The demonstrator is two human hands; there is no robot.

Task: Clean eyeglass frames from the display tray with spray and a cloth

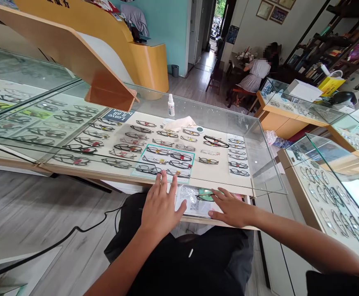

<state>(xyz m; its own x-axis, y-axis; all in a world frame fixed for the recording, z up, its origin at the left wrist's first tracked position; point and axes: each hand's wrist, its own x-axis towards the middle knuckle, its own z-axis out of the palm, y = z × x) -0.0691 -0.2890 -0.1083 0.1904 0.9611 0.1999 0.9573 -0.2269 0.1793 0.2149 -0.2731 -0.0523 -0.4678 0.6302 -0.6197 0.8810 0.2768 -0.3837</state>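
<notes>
My left hand (160, 205) is spread over the front edge of a glass display case (219, 174). Its fingertips are nearest to a teal-bordered mat (166, 154) bearing several eyeglasses (179, 156) behind the glass. To the right, my right hand (233, 209) reaches across an open drawer (185, 214), fingers apart and holding nothing that I can see. By its fingertips lies a dark-framed pair of glasses (201, 198); whether they touch is unclear. Printed paper in clear plastic (187, 199) lies in the drawer between my hands.
On the case stand a white bottle (171, 105) and a crumpled pale cloth (181, 123). A wooden stand (110, 96) slants over the left part. Other glass cases (330, 193) are at right. A black cable (71, 232) crosses at left. A person (256, 72) sits far back.
</notes>
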